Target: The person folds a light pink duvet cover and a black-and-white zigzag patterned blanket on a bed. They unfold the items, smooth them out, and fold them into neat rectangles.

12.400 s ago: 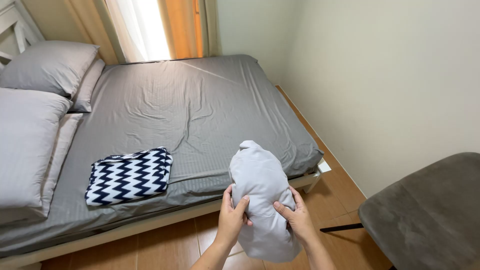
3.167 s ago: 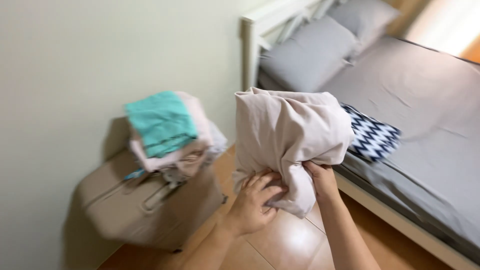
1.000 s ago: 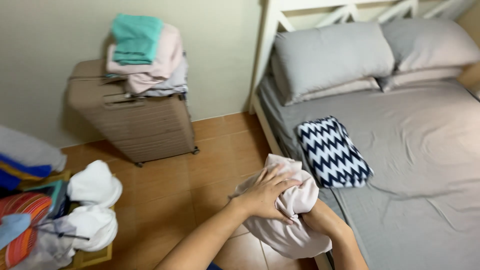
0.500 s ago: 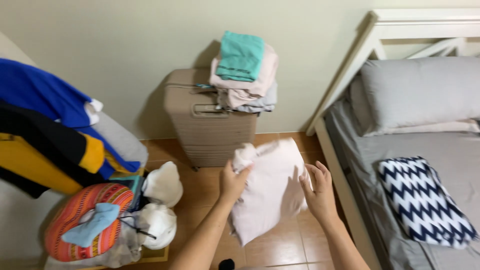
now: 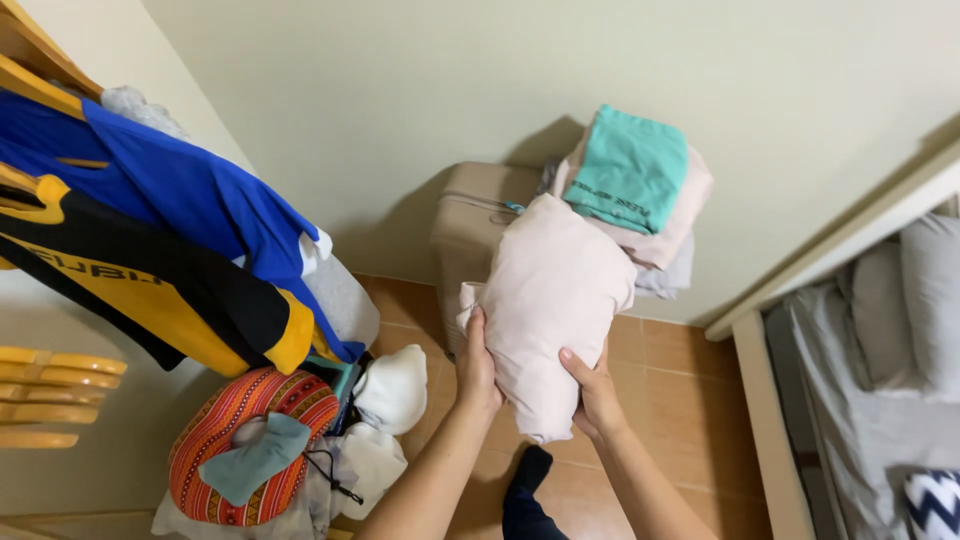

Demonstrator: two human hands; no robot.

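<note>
Both hands, left hand (image 5: 478, 368) and right hand (image 5: 592, 390), hold a folded pale pink cloth (image 5: 552, 300) by its lower end, fingers wrapped around it, in front of a beige suitcase (image 5: 470, 235) stacked with clothes. It looks soft, light (probably floppy), best gripped underneath.

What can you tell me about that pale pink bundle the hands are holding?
The pale pink cloth bundle looks like soft fabric, folded into a puffy, rounded shape with a few creases. It is held upright in the air, in front of a beige suitcase stacked with folded clothes. The left hand grips its lower left edge, and the right hand supports its lower right side.
</note>
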